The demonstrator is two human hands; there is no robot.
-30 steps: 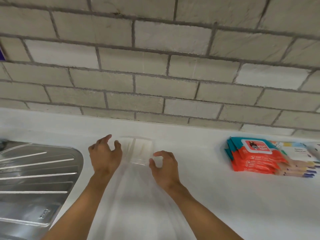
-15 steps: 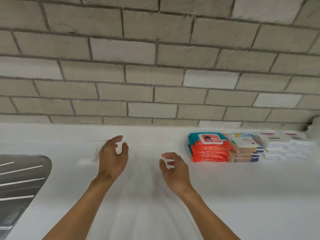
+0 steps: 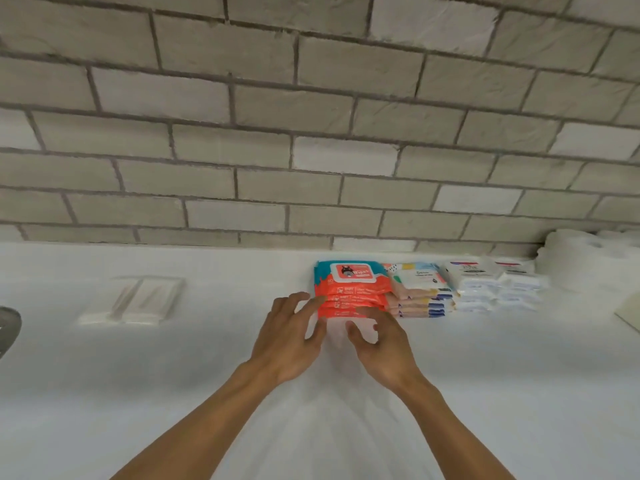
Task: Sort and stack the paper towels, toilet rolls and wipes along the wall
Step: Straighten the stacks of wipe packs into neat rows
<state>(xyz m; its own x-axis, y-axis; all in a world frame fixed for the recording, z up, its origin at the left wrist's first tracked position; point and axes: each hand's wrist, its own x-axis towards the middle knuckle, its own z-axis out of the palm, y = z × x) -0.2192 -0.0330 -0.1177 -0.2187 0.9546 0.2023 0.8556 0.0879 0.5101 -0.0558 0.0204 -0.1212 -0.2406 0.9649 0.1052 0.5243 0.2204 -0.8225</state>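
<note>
Head camera, looking down over a white countertop [image 3: 485, 393] that runs along a grey brick wall [image 3: 311, 133].

Two bare forearms reach forward from the bottom edge. The left hand [image 3: 287, 337] has straight, spread fingers, their tips at the front left corner of a stack of orange-and-teal wet-wipe packs [image 3: 349, 289]; actual contact cannot be told. The right hand [image 3: 384, 344] is just beside it, fingers loosely bent and relaxed in front of the stack's lower edge, grasping nothing.

The orange stack stands on the counter near the wall. Touching its right side is a stack of pastel-patterned wipe packs [image 3: 419, 292], followed by two stacks of white packs with dark labels [image 3: 495, 285]. Beyond them, against the wall at far right, are white paper rolls [image 3: 588, 261], blurred.

Well apart to the left, a clear-wrapped pair of white tissue packs [image 3: 135, 299] lies flat on the counter. A metal sink rim [image 3: 8, 327] shows at the left edge.
</note>
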